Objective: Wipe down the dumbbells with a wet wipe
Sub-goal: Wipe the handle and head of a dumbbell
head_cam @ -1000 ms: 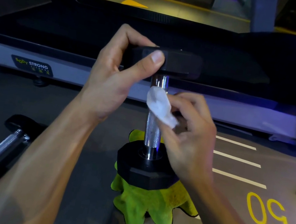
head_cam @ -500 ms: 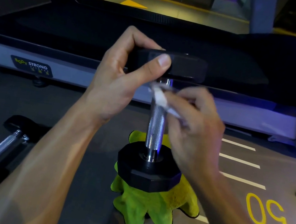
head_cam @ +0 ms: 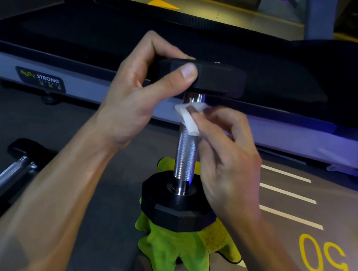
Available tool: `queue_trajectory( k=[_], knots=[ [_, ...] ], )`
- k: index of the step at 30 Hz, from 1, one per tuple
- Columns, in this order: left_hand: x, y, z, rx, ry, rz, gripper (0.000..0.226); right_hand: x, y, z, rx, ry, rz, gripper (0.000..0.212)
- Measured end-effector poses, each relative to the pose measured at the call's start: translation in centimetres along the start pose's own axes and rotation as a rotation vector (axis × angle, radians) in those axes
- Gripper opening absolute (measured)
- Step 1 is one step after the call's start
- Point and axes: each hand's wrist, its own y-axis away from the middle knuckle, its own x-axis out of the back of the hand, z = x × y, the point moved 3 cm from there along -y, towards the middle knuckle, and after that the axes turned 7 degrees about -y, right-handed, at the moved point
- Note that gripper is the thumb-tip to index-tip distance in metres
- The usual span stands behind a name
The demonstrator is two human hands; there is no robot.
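While the green cloth (head_cam: 176, 248) cushions its lower head on the floor, the upright dumbbell (head_cam: 186, 150) is steadied by the left hand (head_cam: 132, 96), fingers clamped on the upper head. The right hand (head_cam: 228, 156) pinches a wet wipe (head_cam: 187, 118) against the handle's top. Wiping appears mid-course; a second dumbbell (head_cam: 2, 176) lies left, apparently awaiting cleaning. Beyond stands a treadmill (head_cam: 92, 53).

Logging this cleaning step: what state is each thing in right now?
Upright dumbbell: stands on end on the green cloth.
Green cloth: bunched under it.
Wet wipe: pressed on the handle's top.
Left hand: grips the top head.
Right hand: pinches the wipe.
Second dumbbell: lies on the floor.
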Motion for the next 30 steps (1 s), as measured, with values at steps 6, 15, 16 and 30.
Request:
queue_trajectory(
  k=[6, 15, 16, 30],
  knots=[
    [0.1, 0.1, 0.0, 0.000, 0.004, -0.003, 0.017, 0.9, -1.2, -0.3, 0.092, 0.139, -0.062, 0.029],
    [0.5, 0.3, -0.2, 0.017, 0.020, 0.025, 0.016, 0.7, 2.5, 0.4, 0.054, 0.096, -0.220, 0.032],
    [0.4, 0.3, -0.2, 0.006, 0.010, 0.018, 0.016, 1.1, 2.2, 0.5, 0.050, 0.089, -0.237, 0.033],
    [-0.2, -0.3, 0.2, -0.020, -0.064, 0.020, 0.017, 1.5, 2.9, -2.6, -0.121, 0.138, -0.702, 0.027]
  ],
)
